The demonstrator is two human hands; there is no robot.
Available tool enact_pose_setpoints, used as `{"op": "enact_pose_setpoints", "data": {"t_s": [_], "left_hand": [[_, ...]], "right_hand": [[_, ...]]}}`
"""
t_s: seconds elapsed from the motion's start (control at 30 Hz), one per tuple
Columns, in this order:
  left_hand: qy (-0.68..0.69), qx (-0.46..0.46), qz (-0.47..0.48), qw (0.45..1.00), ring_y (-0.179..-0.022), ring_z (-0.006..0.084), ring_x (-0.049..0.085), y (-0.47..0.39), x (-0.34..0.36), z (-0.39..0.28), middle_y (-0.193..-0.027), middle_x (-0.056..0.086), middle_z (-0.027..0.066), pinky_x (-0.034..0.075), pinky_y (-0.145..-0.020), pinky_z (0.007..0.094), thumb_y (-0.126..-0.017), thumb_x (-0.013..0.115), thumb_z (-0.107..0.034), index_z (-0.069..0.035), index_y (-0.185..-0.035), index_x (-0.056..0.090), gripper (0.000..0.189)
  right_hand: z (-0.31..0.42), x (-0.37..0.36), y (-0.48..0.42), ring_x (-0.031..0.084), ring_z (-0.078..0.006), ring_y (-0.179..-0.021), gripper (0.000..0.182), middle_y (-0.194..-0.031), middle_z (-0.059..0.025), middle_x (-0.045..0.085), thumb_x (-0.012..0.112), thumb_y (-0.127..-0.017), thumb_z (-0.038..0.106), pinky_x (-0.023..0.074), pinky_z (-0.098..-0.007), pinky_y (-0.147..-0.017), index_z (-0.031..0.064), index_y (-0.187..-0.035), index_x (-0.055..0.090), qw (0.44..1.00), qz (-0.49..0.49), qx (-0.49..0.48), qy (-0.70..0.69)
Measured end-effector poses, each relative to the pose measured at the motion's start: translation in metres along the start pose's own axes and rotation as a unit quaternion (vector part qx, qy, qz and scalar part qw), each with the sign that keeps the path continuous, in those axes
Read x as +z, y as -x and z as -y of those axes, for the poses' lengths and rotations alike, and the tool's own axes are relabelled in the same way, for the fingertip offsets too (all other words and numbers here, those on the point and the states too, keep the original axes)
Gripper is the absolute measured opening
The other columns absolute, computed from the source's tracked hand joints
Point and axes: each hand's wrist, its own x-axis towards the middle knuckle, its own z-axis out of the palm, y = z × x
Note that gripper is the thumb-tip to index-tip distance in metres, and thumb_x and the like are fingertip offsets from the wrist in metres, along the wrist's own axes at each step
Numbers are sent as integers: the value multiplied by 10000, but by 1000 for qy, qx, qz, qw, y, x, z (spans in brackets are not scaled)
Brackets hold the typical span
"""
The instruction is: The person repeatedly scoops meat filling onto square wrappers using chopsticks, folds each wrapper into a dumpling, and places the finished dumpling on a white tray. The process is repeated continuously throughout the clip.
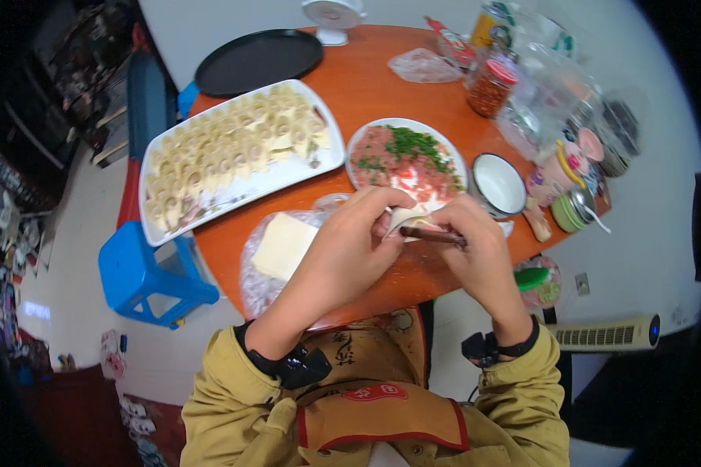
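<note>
My left hand (356, 236) pinches a pale, partly folded wonton wrapper (405, 219) above the near edge of the table. My right hand (473, 242) grips a dark brown stick (435, 235), perhaps chopsticks, and its fingertips touch the wrapper's right side. Any filling inside is hidden. Just beyond my hands, a white plate (406, 121) holds minced pink meat (380, 146) and chopped green herbs (417, 146). A stack of square wrappers (283, 246) lies on a clear plastic bag (256, 292) left of my left hand. Several rows of folded wontons (228, 149) fill much of a white rectangular tray (280, 182).
Right of the plate stand a white enamel bowl (500, 184), a ginger root (537, 220), a green jar (566, 211) and a red-lidded jar (492, 89). A round black tray (260, 61) and a white fan (333, 17) are at the back. A blue stool (134, 277) stands left.
</note>
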Motion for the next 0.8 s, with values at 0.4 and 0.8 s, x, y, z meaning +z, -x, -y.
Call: {"op": "enact_pose_setpoints", "data": {"t_s": [0.4, 0.8], "left_hand": [[-361, -217, -191, 887, -883, 261, 624, 37, -189, 77, -1020, 635, 161, 496, -774, 344, -815, 593, -64, -25, -1037, 658, 235], [-527, -208, -148, 811, -852, 341, 622, 45, -196, 105, -855, 658, 204, 479, -769, 423, -767, 613, -65, -61, -977, 684, 222]], "right_hand": [[-13, -12, 14, 521, -216, -646, 180, -766, -105, 508, 617, -773, -30, 406, -293, -590, -7, -949, 589, 994, -10, 104, 43], [-14, -2, 14, 513, -232, -642, 165, -757, -112, 495, 611, -769, -17, 401, -299, -583, -5, -932, 590, 994, 21, 102, 46]]}}
